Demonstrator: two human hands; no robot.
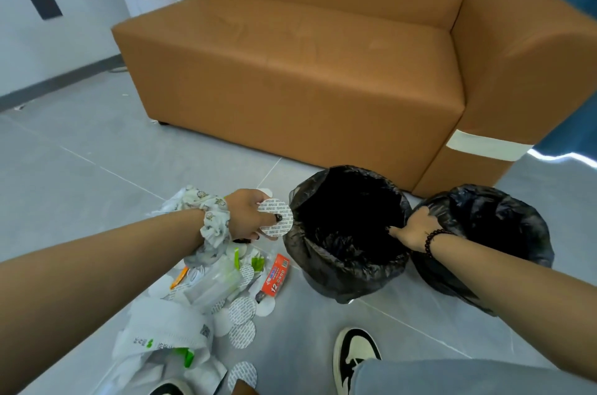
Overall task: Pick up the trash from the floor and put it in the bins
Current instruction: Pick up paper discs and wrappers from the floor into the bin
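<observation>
Right now the round printed seal disc is pinched upright in the left hand, thumb across its face, hanging just short of the near bin, at about nine o'clock from that bin's mouth. To finish this step well, I would carry the disc a little further toward three o'clock until it is fully over the dark opening, then let go low, since a flat light disc will likely flutter and could slide off the bag's slack rim. The right hand grips the black liner at the bin's three o'clock edge, fingers curled over it, which seems meant to hold the mouth wide; keeping it there should help. A second lined bin stands touching the first at three o'clock. Below the left wrist, at seven o'clock from the near bin, lies the pile of trash: more discs, white wrappers, clear plastic and a red packet. Much remains on the grey floor. Behind stands a tan sofa.
</observation>
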